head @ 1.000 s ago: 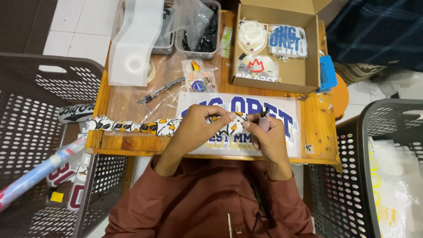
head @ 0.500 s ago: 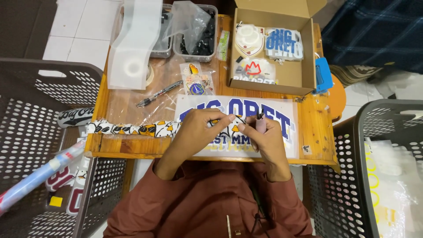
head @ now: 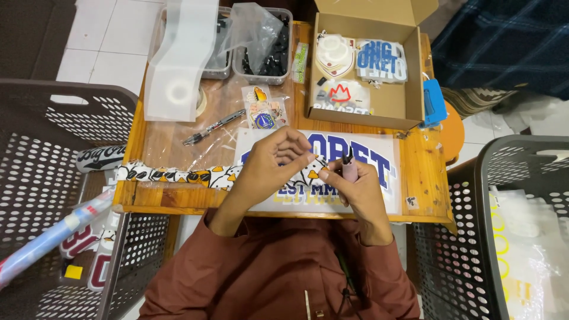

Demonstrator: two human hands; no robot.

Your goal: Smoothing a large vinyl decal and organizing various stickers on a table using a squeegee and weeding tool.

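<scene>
Patterned strip (head: 178,175), a long floppy band printed with small cartoon shapes in black, white and orange, lies along the front edge of the wooden bench (head: 427,178), its right end lifted into the hands. Under that end sits a white sheet (head: 379,172) with bold blue block letters. The left hand (head: 269,163) arches over the sheet, fingers curled, thumb and forefinger pinched together on the strip's end. The right hand (head: 358,198) is wrapped around a slim pink-handled tool (head: 349,168) with a dark tip, held upright just beside the strip; both wrists rest at the bench edge, sleeves rust-brown. Further back lie a pen (head: 213,126), small stickers (head: 262,109), a glossy backing sheet (head: 178,65), two clear plastic tubs (head: 261,44) of dark parts, and an open cardboard box (head: 394,104) holding cut-out decals. Perforated dark plastic baskets (head: 35,178) stand on either side.
</scene>
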